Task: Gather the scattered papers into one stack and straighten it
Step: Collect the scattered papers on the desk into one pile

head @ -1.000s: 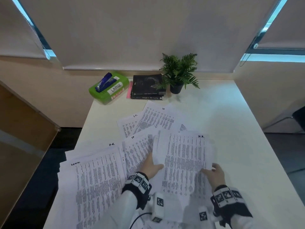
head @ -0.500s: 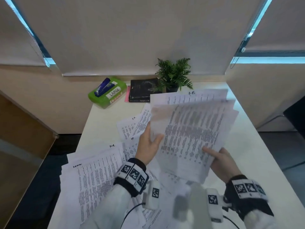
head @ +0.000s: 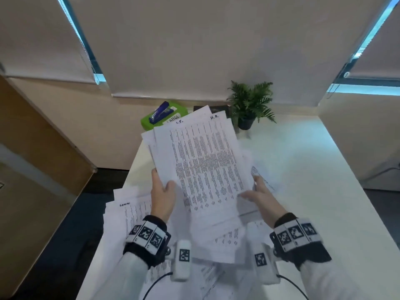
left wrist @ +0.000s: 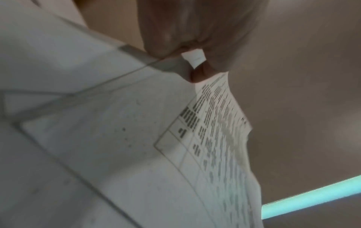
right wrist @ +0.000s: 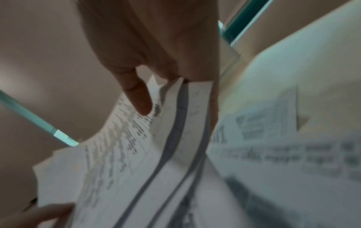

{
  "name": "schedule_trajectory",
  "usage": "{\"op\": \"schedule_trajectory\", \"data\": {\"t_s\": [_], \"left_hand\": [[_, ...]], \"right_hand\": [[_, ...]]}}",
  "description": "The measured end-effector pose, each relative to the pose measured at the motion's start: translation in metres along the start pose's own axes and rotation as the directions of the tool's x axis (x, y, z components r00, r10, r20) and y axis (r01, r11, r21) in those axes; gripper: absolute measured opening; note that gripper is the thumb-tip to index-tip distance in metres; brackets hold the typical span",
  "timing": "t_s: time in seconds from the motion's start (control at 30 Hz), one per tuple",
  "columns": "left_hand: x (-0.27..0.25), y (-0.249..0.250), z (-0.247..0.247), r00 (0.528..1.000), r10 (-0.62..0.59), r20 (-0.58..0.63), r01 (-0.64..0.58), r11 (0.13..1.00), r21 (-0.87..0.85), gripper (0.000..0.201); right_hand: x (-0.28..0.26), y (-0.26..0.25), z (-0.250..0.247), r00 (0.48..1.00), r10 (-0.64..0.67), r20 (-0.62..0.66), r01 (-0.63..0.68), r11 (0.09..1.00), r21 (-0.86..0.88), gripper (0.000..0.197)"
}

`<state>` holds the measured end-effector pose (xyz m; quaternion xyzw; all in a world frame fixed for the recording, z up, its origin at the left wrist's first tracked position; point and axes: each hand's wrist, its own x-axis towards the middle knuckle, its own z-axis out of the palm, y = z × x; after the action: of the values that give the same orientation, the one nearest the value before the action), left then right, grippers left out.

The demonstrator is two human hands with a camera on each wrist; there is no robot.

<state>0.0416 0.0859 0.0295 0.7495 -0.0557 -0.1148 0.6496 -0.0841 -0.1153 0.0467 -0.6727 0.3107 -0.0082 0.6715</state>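
Holding a fanned sheaf (head: pixel 203 169) raised over the desk (head: pixel 303 180), long axis pointing away, left hand (head: pixel 162 194) and right hand (head: pixel 258 194) pinch its near corners; loose sheets (head: pixel 129 211) lie below-left, nearer the left hand.

Both forearms reach forward, raised, wrists banded with black straps carrying white coded tags. The left hand (head: pixel 163 192) stands thumb-up, thumb lying across the front of the sheaf of papers (head: pixel 205 167) and fingers curled behind its left edge. The right hand (head: pixel 260 197) takes the sheaf's lower right edge, thumb stretched over the printed face, fingers underneath. From the right wrist, that thumb (right wrist: pixel 136 98) presses the top sheet.
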Motion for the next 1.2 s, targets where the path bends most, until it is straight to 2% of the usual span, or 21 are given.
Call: {"op": "schedule_trajectory", "data": {"t_s": [0.13, 0.2, 0.27, 0.33, 0.43, 0.5, 0.6, 0.73, 0.8, 0.93, 1.1, 1.2], "left_hand": [[-0.009, -0.034, -0.054, 0.987, -0.156, -0.049, 0.153, 0.987, -0.059, 0.056], [-0.016, -0.056, -0.082, 0.968, -0.232, -0.093, 0.226, 0.972, -0.07, 0.056], [-0.023, -0.076, -0.106, 0.94, -0.32, -0.119, 0.307, 0.945, -0.114, 0.06], [-0.033, -0.09, -0.121, 0.911, -0.392, -0.129, 0.367, 0.913, -0.177, 0.057], [-0.046, -0.102, -0.136, 0.906, -0.404, -0.122, 0.388, 0.912, -0.135, 0.049], [-0.052, -0.113, -0.145, 0.904, -0.415, -0.101, 0.411, 0.91, -0.059, 0.048], [-0.054, -0.127, -0.159, 0.889, -0.449, -0.095, 0.45, 0.893, -0.011, 0.045], [-0.05, -0.136, -0.17, 0.86, -0.507, -0.061, 0.509, 0.861, 0.018, 0.045], [-0.046, -0.136, -0.175, 0.862, -0.505, -0.048, 0.508, 0.858, 0.079, 0.041], [-0.038, -0.127, -0.186, 0.854, -0.52, 0.001, 0.508, 0.835, 0.211, 0.035], [-0.028, -0.124, -0.196, 0.807, -0.59, 0.034, 0.546, 0.766, 0.34, 0.039], [-0.02, -0.128, -0.195, 0.777, -0.629, -0.018, 0.58, 0.705, 0.408, 0.038]], "right_hand": [[0.017, 0.012, 0.051, 0.985, 0.139, 0.106, -0.139, 0.99, -0.009, 0.04], [0.023, 0.022, 0.07, 0.957, 0.249, 0.147, -0.261, 0.963, 0.069, 0.045], [0.024, 0.033, 0.084, 0.926, 0.317, 0.204, -0.354, 0.918, 0.179, 0.036], [0.02, 0.043, 0.096, 0.933, 0.29, 0.211, -0.324, 0.934, 0.15, 0.021], [0.023, 0.062, 0.117, 0.974, 0.195, 0.12, -0.191, 0.981, -0.039, 0.013], [0.029, 0.073, 0.128, 0.985, 0.143, 0.096, -0.128, 0.981, -0.148, 0.019], [0.04, 0.084, 0.142, 0.992, 0.126, 0.028, -0.113, 0.953, -0.28, 0.032], [0.053, 0.084, 0.15, 0.995, 0.079, -0.064, -0.1, 0.888, -0.448, 0.029], [0.059, 0.075, 0.149, 0.995, 0.056, -0.08, -0.086, 0.892, -0.444, 0.029], [0.077, 0.062, 0.159, 0.993, 0.097, -0.066, -0.116, 0.91, -0.398, 0.031], [0.089, 0.048, 0.181, 0.999, 0.046, -0.017, -0.049, 0.922, -0.383, 0.027], [0.086, 0.046, 0.175, 0.997, 0.074, 0.036, -0.056, 0.931, -0.36, 0.033]]}}
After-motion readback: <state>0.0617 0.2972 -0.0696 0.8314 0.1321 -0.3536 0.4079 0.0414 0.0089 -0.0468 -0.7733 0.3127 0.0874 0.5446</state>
